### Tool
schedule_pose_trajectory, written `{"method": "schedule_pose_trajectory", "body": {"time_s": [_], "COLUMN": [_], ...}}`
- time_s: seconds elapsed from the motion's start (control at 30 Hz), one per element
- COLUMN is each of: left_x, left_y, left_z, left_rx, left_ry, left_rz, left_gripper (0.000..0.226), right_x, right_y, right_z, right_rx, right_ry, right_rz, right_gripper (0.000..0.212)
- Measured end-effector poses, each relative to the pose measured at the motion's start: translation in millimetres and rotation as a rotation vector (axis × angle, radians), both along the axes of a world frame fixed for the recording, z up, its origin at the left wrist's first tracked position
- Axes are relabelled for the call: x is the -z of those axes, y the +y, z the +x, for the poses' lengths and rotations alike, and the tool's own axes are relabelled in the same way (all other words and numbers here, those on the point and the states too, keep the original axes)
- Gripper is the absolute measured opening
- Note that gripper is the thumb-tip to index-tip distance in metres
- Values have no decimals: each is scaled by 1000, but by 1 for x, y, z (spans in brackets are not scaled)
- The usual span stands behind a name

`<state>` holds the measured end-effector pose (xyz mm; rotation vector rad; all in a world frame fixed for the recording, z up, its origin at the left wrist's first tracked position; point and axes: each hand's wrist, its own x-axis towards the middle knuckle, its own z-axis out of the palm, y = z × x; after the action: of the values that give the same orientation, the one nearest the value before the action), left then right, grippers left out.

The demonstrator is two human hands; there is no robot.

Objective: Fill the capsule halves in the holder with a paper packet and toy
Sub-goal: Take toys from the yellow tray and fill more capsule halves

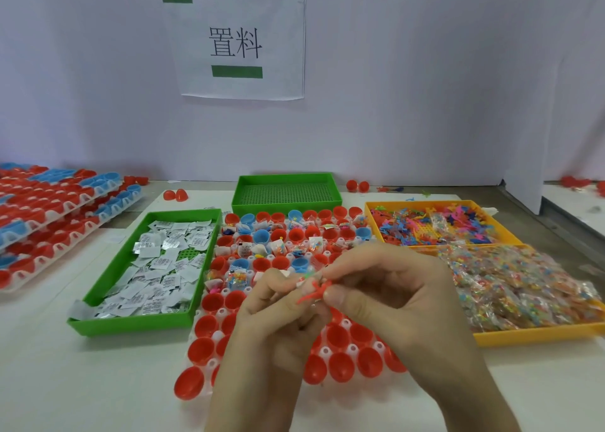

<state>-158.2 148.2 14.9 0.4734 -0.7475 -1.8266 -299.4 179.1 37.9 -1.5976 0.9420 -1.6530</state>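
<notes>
Pinching a red toy (313,293) together, left hand (281,320) and right hand (393,297) hover with empty capsule halves (339,338) just below the grip (toy slanting down-left).

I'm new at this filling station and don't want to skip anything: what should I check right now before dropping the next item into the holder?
1. Toy in grip: ok. The red toy is pinched between the left hand and the right hand.
2. Paper packet in grip: cannot tell. Something white shows at the left fingertips, too blurred to name.
3. Empty target: ok. The red capsule halves in the near rows of the holder are empty.
4. Packet stock: ok. The green tray left of the holder holds many paper packets.
5. Toy stock: ok. The yellow tray on the right holds loose toys.
</notes>
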Motion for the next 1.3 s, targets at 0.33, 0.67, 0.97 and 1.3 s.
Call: {"method": "schedule_pose_trajectory", "body": {"time_s": [0.33, 0.67, 0.97, 1.3], "left_x": [2, 1, 2, 12], "left_y": [-1, 0, -1, -18], "left_z": [6, 5, 8, 68], "left_rx": [157, 10, -279, -761], "left_ry": [122, -195, -521, -426], "left_rz": [115, -115, -350, -142], "left_gripper": [47, 23, 23, 14], "right_x": [-2, 0, -1, 12], "right_y": [3, 5, -2, -112], "right_z": [-1, -7, -14, -13], "right_rx": [71, 188, 191, 244], "right_ry": [177, 240, 204, 907], "right_rz": [26, 64, 96, 250], "right_gripper": [23, 36, 36, 19]}}
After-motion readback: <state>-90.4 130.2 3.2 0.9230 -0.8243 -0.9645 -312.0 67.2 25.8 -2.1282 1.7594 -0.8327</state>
